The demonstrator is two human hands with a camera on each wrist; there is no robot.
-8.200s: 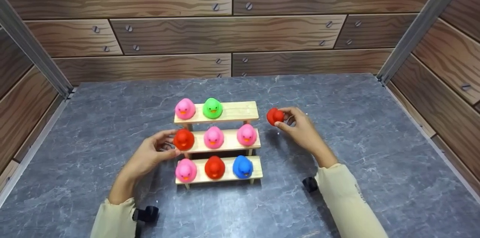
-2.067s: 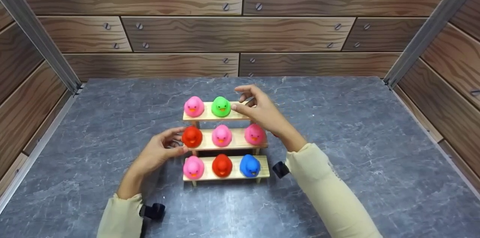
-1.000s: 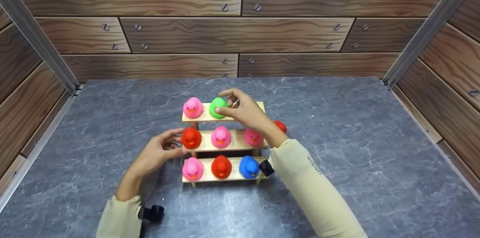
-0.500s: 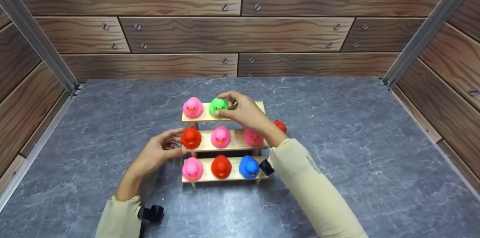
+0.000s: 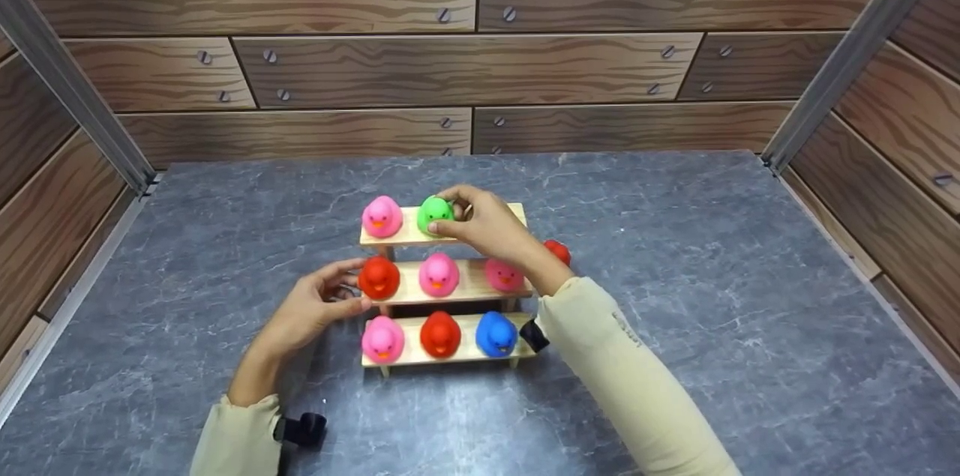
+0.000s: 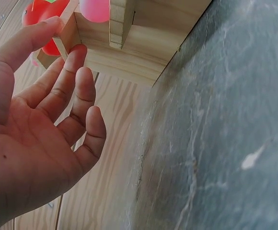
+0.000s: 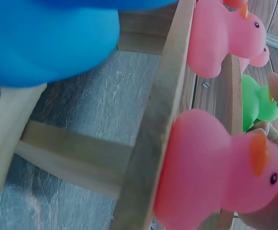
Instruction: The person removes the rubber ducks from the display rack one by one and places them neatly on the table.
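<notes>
A three-step wooden stand (image 5: 471, 284) bears rubber ducks. My right hand (image 5: 489, 227) pinches the green rubber duck (image 5: 430, 211) on the top step, thumb at its front and fingers at its back. That green duck (image 7: 260, 103) sits beyond pink ducks in the right wrist view. My left hand (image 5: 300, 311) holds the left end of the middle step, beside a red duck (image 5: 379, 279). The left wrist view shows the left thumb (image 6: 31, 40) and fingertips at the end of that wooden board.
A pink duck (image 5: 382, 216) sits top left. Two more pink ducks share the middle step. Pink, red and blue (image 5: 496, 334) ducks line the bottom step. Another red duck (image 5: 558, 251) is on the table right of the stand, partly behind my right forearm. Wood-patterned walls surround the grey tabletop (image 5: 720, 296).
My right hand held a red duck earlier; that duck now sits right of the stand. The hand has moved left to the top step and taken hold of the green duck. The left hand stays.
</notes>
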